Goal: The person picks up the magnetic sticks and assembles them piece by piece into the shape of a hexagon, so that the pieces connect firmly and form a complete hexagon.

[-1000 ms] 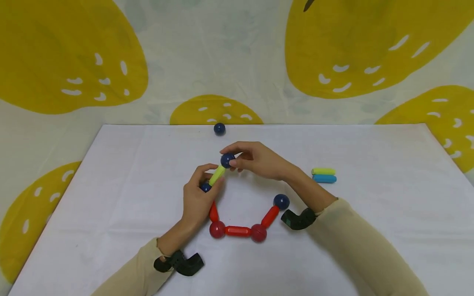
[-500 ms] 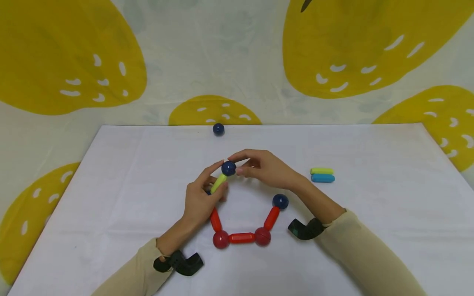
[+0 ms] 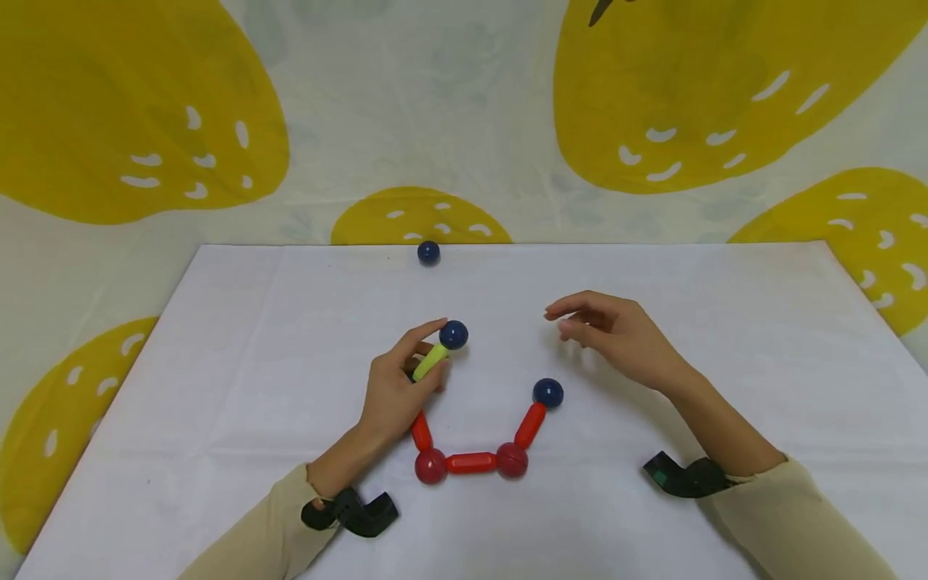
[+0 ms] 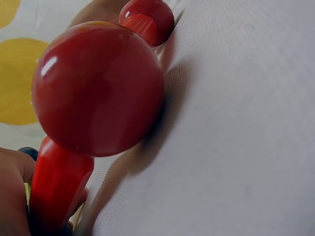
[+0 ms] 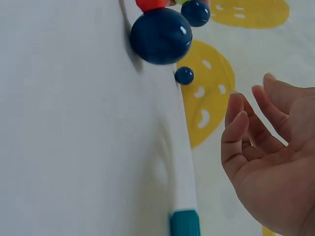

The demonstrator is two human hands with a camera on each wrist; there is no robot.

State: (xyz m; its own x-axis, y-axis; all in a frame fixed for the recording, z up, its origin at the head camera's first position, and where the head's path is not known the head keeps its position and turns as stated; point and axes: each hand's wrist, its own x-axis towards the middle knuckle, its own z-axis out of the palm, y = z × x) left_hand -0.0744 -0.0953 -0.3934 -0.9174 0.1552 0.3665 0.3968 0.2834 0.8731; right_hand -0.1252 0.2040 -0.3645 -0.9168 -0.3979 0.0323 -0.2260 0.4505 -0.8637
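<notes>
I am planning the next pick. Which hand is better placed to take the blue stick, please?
Probably the right hand. It holds nothing, and its wrist view shows the blue stick. The left hand grips the yellow stick with a ball on its end.

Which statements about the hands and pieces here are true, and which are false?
1. The left hand grips the yellow-green rod. True.
2. The right hand holds a ball. False: it holds nothing.
3. A red rod joins two red balls. True.
4. The lone blue ball lies at the near edge of the white surface. False: it lies by the far edge.
5. Another blue ball sits at the yellow-green rod's end. True.
</notes>
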